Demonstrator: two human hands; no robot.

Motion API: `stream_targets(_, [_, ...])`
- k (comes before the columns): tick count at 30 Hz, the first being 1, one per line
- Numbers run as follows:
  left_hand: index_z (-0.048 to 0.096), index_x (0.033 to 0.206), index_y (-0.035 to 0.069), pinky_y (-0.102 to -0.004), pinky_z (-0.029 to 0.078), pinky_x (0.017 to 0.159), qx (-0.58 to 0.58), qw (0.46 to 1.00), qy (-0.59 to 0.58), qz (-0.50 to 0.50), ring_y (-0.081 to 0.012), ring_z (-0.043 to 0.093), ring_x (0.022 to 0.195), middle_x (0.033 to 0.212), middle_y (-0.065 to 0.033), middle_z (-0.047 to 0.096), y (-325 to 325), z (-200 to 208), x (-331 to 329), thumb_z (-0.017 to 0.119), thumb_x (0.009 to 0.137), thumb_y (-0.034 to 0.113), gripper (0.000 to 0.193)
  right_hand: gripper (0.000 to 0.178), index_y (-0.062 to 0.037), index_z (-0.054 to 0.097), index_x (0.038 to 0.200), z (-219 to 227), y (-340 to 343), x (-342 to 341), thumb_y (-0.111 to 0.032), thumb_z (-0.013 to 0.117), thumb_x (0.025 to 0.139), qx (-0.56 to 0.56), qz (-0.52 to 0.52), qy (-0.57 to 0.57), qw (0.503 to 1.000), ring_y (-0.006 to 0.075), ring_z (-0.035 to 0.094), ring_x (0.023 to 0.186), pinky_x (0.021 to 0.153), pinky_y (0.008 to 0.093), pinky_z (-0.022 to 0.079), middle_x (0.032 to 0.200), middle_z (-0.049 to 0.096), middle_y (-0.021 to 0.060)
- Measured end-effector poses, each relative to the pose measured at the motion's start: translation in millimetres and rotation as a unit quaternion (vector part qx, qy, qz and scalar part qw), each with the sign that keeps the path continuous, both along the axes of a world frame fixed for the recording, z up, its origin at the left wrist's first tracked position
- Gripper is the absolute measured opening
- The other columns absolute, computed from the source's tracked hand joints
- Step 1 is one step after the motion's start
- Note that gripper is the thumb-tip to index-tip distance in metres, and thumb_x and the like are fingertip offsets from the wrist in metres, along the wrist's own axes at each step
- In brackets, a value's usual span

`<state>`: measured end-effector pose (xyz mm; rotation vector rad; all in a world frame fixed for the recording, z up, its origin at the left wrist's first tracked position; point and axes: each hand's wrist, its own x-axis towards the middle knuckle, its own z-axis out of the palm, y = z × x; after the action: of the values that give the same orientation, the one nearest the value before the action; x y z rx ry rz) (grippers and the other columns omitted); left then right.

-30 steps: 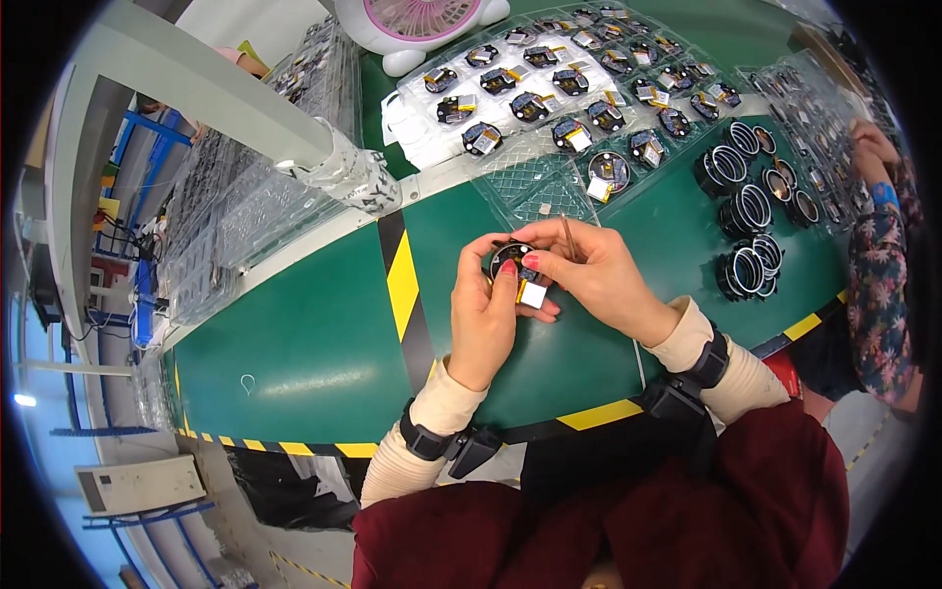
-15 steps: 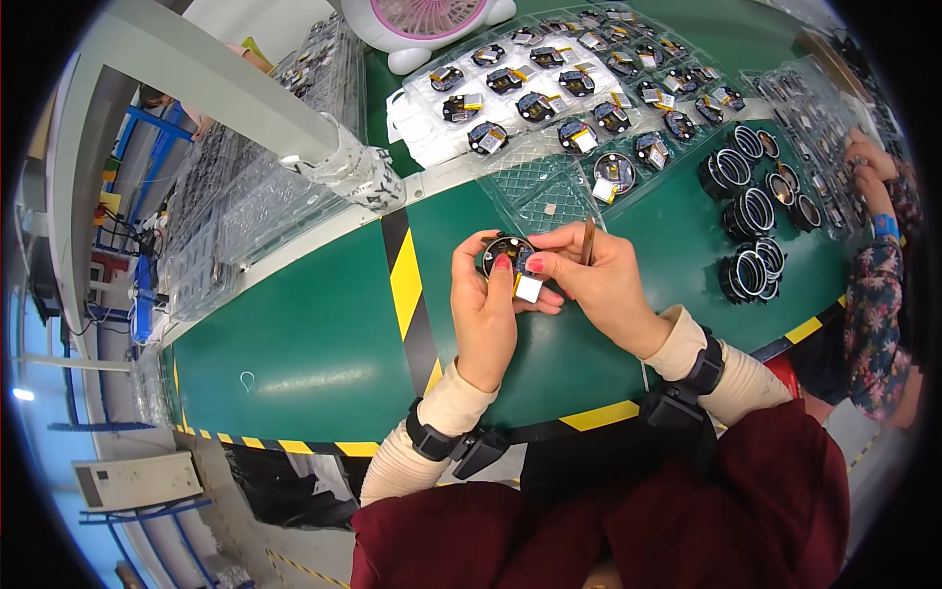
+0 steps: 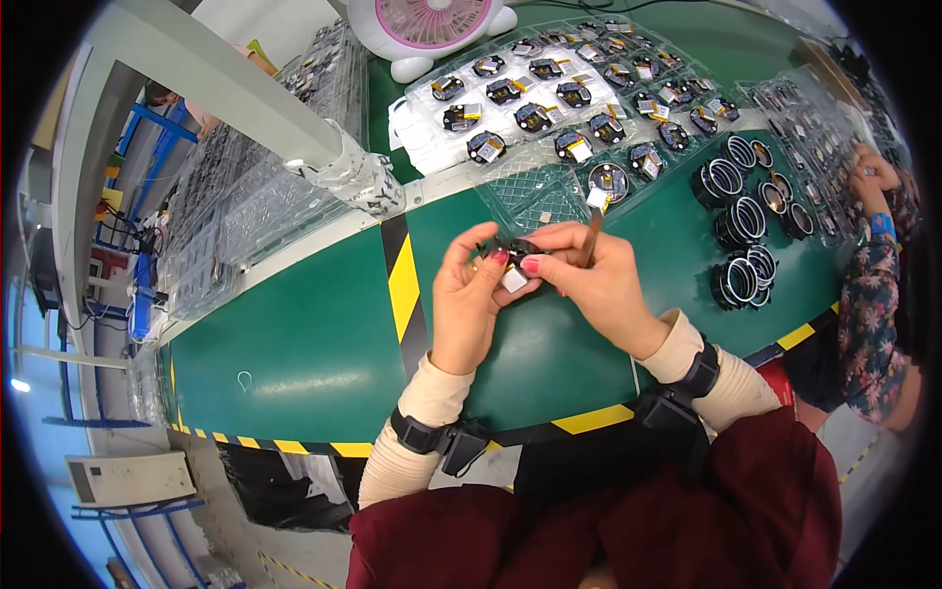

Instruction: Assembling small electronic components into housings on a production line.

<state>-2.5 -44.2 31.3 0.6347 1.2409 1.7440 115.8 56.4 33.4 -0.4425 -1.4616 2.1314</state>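
Note:
My left hand (image 3: 465,312) is closed round the edge of a round black watch module (image 3: 510,249), its thumb on the near face. A flat silver-white battery (image 3: 514,279) hangs from the module's near side. On the module's right edge, my right hand (image 3: 606,287) pinches with thumb and fingertips. A thin brown stick-like tool, seemingly tweezers (image 3: 593,234), stands up from between that hand's fingers. The module is tilted, so its face is mostly hidden. Just beyond the hands lies a clear plastic tray (image 3: 520,196) with a small pale square (image 3: 546,218) in it.
Several similar modules (image 3: 535,117) with batteries fill clear trays at the back. To the right stand stacked black rings with silver rims (image 3: 741,221). A pink-and-white fan (image 3: 432,25) and a wrapped post (image 3: 368,182) are behind. A co-worker's hand (image 3: 873,169) is over trays at far right.
The module has been tipped so its face shows less, and its battery has shifted a little left. My left hand has moved slightly left; both hands keep their hold.

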Motion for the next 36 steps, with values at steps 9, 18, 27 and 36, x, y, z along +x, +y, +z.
stream_targets(9, [0.022, 0.136, 0.000, -0.0380, 0.042, 0.094, 0.105, 0.988, -0.098, -0.053, -0.0214, 0.050, 0.110, 0.127, -0.0121, 0.044, 1, 3, 7, 0.046, 0.092, 0.015, 0.052, 0.019, 0.0021, 0.061, 0.096, -10, 0, -2, 0.003, 0.063, 0.076, 0.424, -0.152, 0.063, 0.890, 0.0059, 0.052, 0.068, 0.056, 0.0185, 0.043, 0.102, 0.056, 0.0078])
stream_targets(18, [0.035, 0.130, -0.003, -0.0364, 0.045, 0.093, 0.062, 0.993, 0.051, -0.092, -0.0203, 0.051, 0.107, 0.121, -0.0114, 0.048, -4, 6, -2, 0.050, 0.088, 0.002, 0.045, 0.022, 0.0018, 0.058, 0.101, -9, 12, -5, -0.001, 0.061, 0.080, 0.188, -0.077, 0.015, 0.979, 0.0049, 0.050, 0.066, 0.054, 0.0181, 0.042, 0.097, 0.055, 0.0049])
stream_targets(27, [0.037, 0.128, -0.003, -0.0383, 0.048, 0.089, 0.012, 0.996, 0.000, -0.094, -0.0191, 0.054, 0.103, 0.115, -0.0114, 0.052, -3, 7, -4, 0.053, 0.084, 0.001, 0.047, 0.018, 0.0016, 0.061, 0.095, 9, 21, 4, -0.005, 0.064, 0.079, -0.056, 0.042, -0.095, 0.993, 0.0045, 0.054, 0.067, 0.061, 0.0177, 0.044, 0.079, 0.062, 0.0040])
stream_targets(36, [0.041, 0.126, -0.002, -0.0383, 0.050, 0.087, 0.037, 0.994, -0.028, -0.100, -0.0198, 0.055, 0.101, 0.113, -0.0106, 0.054, -5, 0, -3, 0.049, 0.085, -0.002, 0.042, 0.020, 0.0010, 0.061, 0.095, 8, 17, 5, -0.009, 0.067, 0.078, -0.021, 0.037, -0.035, 0.998, 0.0008, 0.048, 0.059, 0.049, 0.0147, 0.033, 0.077, 0.062, 0.0018])
